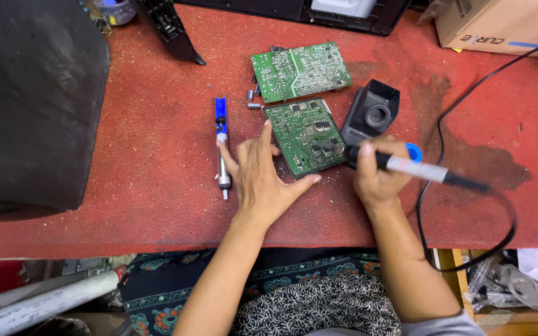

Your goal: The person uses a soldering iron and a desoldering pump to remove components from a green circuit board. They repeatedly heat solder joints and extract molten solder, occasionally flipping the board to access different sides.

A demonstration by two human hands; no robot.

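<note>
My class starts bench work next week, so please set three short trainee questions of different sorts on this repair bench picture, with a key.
1. True or false: the right hand holds the soldering iron with its tip over the nearer circuit board.
2. What lies on the red bench top just left of the left hand?
A. a hammer
B. a blue and silver desoldering pump
C. a paintbrush
3. Fill in: the number of green circuit boards on the bench is ___.

Key: 1 true; 2 B; 3 two, the nearer one and the farther circuit board.
</note>
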